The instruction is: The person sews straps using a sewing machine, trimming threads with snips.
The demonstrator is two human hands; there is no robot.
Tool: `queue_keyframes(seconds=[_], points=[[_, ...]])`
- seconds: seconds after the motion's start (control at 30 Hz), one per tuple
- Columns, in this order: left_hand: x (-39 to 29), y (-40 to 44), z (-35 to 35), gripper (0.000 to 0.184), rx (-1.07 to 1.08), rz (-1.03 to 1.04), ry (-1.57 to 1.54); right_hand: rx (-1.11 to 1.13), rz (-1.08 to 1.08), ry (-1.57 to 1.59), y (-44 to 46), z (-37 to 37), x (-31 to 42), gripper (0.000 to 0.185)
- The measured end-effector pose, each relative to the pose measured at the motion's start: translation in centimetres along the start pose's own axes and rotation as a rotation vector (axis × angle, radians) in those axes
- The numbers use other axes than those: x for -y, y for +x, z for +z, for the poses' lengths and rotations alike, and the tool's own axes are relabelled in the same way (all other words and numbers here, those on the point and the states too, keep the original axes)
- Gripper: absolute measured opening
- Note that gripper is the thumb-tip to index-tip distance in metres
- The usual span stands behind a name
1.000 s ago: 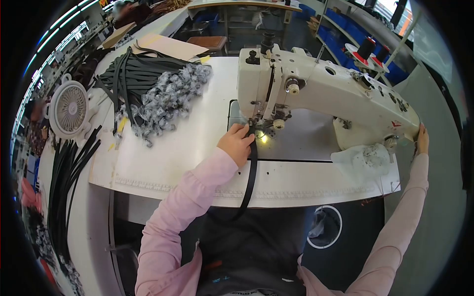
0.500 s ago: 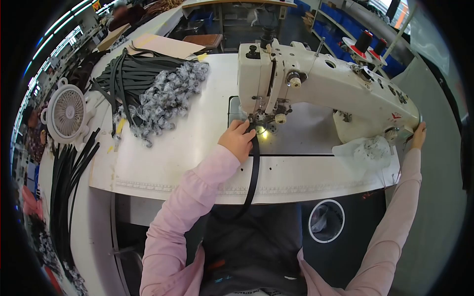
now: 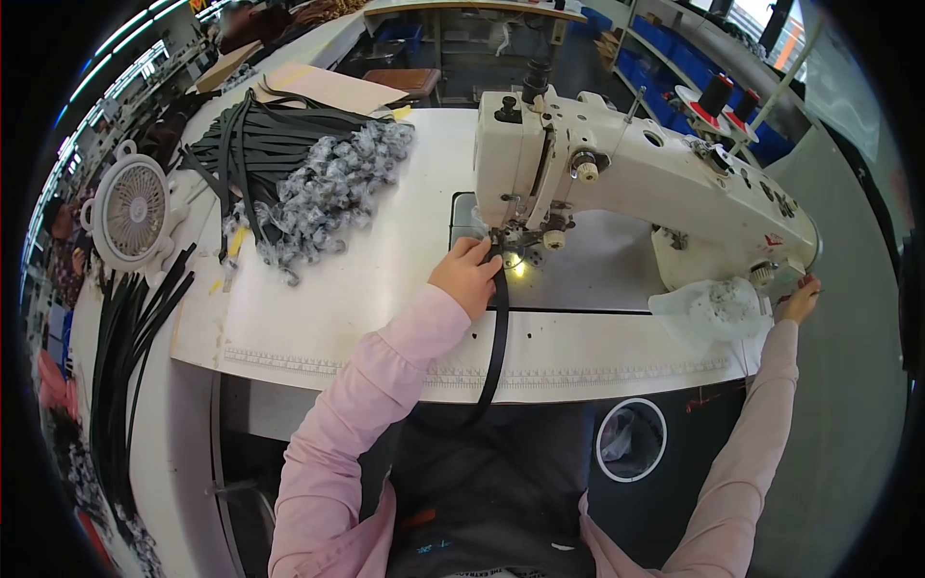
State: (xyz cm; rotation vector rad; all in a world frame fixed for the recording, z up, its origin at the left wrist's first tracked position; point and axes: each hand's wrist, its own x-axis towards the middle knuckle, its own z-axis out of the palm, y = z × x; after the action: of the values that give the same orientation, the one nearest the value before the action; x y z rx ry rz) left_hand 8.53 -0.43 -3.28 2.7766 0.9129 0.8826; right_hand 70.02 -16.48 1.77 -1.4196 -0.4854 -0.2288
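Note:
A white sewing machine (image 3: pixel 636 164) stands on the table, its needle area lit by a small lamp. Under the presser foot runs a black strap (image 3: pixel 499 337), whose free length hangs over the front edge toward my lap. My left hand (image 3: pixel 466 276) is closed on this strap just in front of the foot, thumb and fingers close to the needle. At the machine's right end, below the handwheel (image 3: pixel 817 246), my right hand (image 3: pixel 800 300) has its fingers curled together; what they hold, if anything, is too small to make out.
Left on the table lies a bundle of black straps (image 3: pixel 279 144) with crinkled clear-wrapped ends (image 3: pixel 328 193). Beyond it are a small white fan (image 3: pixel 133 212) and more hanging straps (image 3: pixel 120 376). Thread spools (image 3: pixel 715 94) stand behind the machine; a white-rimmed bin (image 3: pixel 631 440) sits below.
My right hand has moved down and slightly left from the handwheel's rim. My left hand stays on the strap by the presser foot. The view has shifted a little.

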Motion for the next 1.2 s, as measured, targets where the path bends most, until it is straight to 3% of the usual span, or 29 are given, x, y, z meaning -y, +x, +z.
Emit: queue_keyframes(seconds=[0.13, 0.23, 0.3, 0.37, 0.47, 0.57, 0.63, 0.7, 0.77, 0.8, 0.83, 0.9, 0.93, 1.03, 1.1, 1.2], points=[[-0.2, 0.1, -0.1, 0.038, -0.007, -0.005, 0.012, 0.108, 0.023, 0.013, 0.9, 0.8, -0.1, 0.049], [0.4, 0.4, 0.4, 0.034, 0.001, 0.020, 0.061, 0.101, 0.065, -0.274, 3.3, 0.6, 0.7, 0.052], [0.5, 0.2, 0.7, 0.034, 0.000, 0.037, 0.073, 0.155, -0.303, -0.711, 7.4, 0.5, 2.3, 0.056], [0.2, -0.3, 0.6, 0.033, 0.004, 0.049, 0.075, 0.361, -0.349, -0.935, 10.7, 1.2, 4.7, 0.060], [0.1, 0.0, 0.3, 0.032, -0.001, 0.069, 0.072, 0.478, -0.295, -0.889, 13.3, 1.6, 4.3, 0.057], [0.3, 0.1, 0.4, 0.031, -0.012, 0.075, 0.085, 0.312, -0.163, -0.572, 7.7, 1.1, 4.1, 0.054], [0.1, -0.1, 0.4, 0.031, -0.029, 0.056, 0.073, 0.160, 0.136, -0.058, 2.5, 0.4, 0.6, 0.052], [-0.2, 0.2, 0.1, 0.033, -0.060, 0.037, 0.048, 0.296, 0.214, -0.270, 0.5, -1.4, -4.4, 0.053], [-0.3, 0.2, 0.0, 0.031, -0.052, 0.033, 0.078, 0.232, 0.114, -0.283, 1.1, -2.0, -5.4, 0.054], [-0.4, 0.2, 0.0, 0.031, -0.045, 0.028, 0.091, 0.203, 0.065, -0.292, 1.1, -2.0, -5.0, 0.054], [-0.5, 0.2, 0.0, 0.031, -0.047, 0.027, 0.106, 0.145, 0.132, -0.005, 1.4, -1.0, -2.5, 0.055], [-0.6, 0.3, -0.3, 0.031, -0.032, 0.029, 0.130, 0.105, 0.134, 0.076, -1.1, 1.5, 5.5, 0.056], [-0.6, 0.2, -0.4, 0.030, -0.027, 0.025, 0.132, 0.141, -0.009, -0.048, 2.5, 1.3, 4.2, 0.057], [-0.6, 0.4, -0.3, 0.028, -0.036, 0.018, 0.137, 0.267, -0.026, -0.384, 6.3, 2.9, 5.9, 0.061], [-0.5, 0.4, 0.0, 0.027, -0.069, 0.011, 0.140, 0.262, -0.107, -0.445, 6.1, 3.8, 6.3, 0.061], [0.2, 0.3, 0.5, 0.029, -0.082, 0.063, 0.144, 0.331, -0.034, -0.531, 6.2, 3.9, 7.7, 0.059]])
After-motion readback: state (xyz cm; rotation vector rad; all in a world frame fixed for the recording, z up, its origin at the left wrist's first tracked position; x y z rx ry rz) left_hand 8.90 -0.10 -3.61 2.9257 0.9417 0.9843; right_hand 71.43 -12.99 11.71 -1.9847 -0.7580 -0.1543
